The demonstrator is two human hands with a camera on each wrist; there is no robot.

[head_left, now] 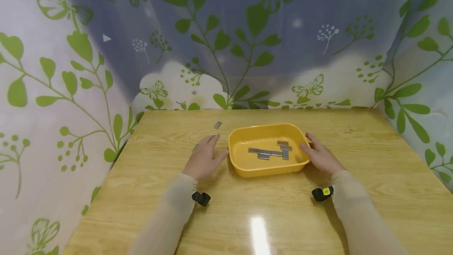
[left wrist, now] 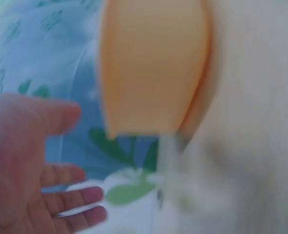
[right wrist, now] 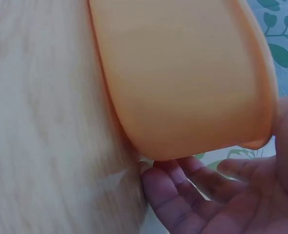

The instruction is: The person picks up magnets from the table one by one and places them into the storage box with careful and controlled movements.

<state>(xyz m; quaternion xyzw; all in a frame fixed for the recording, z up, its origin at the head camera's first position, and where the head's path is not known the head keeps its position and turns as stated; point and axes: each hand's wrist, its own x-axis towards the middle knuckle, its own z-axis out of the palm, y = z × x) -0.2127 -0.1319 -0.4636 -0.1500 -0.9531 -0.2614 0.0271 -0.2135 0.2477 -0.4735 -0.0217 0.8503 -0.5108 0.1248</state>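
Note:
A yellow plastic basin [head_left: 272,170] sits on the wooden table, with several small flat grey metal bars [head_left: 263,154] lying joined edge to edge on its floor. My right hand [head_left: 321,158] grips the basin's right end, thumb over the rim and fingers curled against the outer wall, as the right wrist view shows. At the opposite end, my left hand [head_left: 205,159] holds nothing; its fingers are extended and its thumb points towards the basin. In the left wrist view, a gap separates the left hand [left wrist: 31,165] from the basin [left wrist: 153,68].
One loose grey metal bar [head_left: 217,124] lies on the table [head_left: 170,137] behind the basin's left end. Another grey piece [head_left: 196,147] shows partly behind my left hand. Patterned cloth [head_left: 226,50] with leaves and butterflies hangs along the back and both sides.

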